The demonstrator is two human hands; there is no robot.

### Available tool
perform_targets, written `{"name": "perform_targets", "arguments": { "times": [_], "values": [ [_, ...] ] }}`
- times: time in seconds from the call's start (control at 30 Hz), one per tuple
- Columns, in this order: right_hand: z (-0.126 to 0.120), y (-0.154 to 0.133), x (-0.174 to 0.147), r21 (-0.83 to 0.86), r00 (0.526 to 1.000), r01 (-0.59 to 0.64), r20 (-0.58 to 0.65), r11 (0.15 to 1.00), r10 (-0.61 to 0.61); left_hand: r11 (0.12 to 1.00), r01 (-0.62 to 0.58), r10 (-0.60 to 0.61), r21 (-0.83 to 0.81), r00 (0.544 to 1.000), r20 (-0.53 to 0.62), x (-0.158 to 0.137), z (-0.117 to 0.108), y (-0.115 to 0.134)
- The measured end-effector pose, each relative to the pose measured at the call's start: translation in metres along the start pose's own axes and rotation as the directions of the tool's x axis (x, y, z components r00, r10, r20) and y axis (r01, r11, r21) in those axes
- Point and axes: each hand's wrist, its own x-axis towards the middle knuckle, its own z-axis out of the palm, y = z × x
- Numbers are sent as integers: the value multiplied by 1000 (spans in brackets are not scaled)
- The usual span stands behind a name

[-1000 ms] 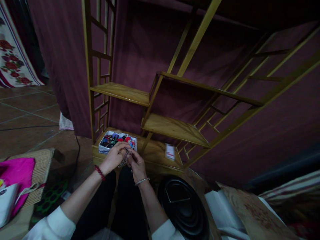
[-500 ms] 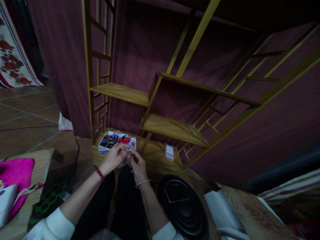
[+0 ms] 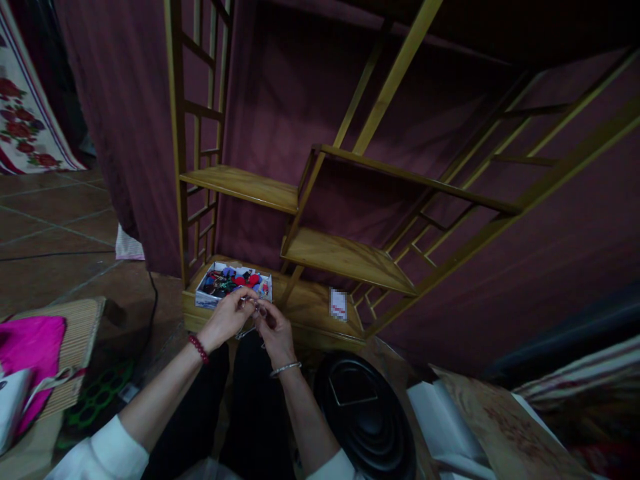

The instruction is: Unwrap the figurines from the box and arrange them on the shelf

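My left hand (image 3: pixel 233 313) and my right hand (image 3: pixel 274 330) meet just in front of a white box (image 3: pixel 206 301) on the lowest shelf. Between their fingertips they pinch a small, shiny, silvery chain-like piece (image 3: pixel 245 332), part of which dangles below the left fingers. Its exact kind is too small to make out. Inside the box lies a jumble of small colourful items (image 3: pixel 241 280), red, blue, purple and dark. A red bead bracelet circles my left wrist, a silver bangle my right.
A wooden shelf unit (image 3: pixel 345 257) stands ahead, with a white card (image 3: pixel 339 305) on its bottom board. To the right are a round black ridged object (image 3: pixel 367 417) and an open carton (image 3: pixel 450 427). At left, a bamboo-mat surface (image 3: pixel 83 333) carries a pink cloth (image 3: pixel 37 340).
The fingers have shifted slightly around the silvery piece, and its hanging part has swung a little. Both hands stay in nearly the same place.
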Motion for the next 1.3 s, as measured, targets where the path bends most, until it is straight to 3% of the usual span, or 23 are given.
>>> {"name": "perform_targets", "arguments": {
  "times": [0.57, 0.8, 0.93, 1.13, 1.3],
  "values": [
    [-9, -16, -7, -126, 997, 81, -4, 989, -83, 967, 17, -32, -255, 998, -54, -2, 8, 10],
    [-16, -19, -10, -266, 981, 166, -52, 950, -186, 976, -17, 0, -216, 997, -78, -3, 11, 11],
    [-14, -28, -15, -209, 990, 117, -55, 971, -131, 970, -29, 12, -243, 997, -70, -4, 12, 16],
    [-13, -31, -19, -106, 988, 1, -155, 994, -18, 958, -43, 14, -285, 994, -105, -6, 12, 23],
    [-15, -34, -21, -85, 992, -63, -119, 994, 52, 959, -45, 15, -281, 994, -111, -8, 11, 28]
  ]
}}
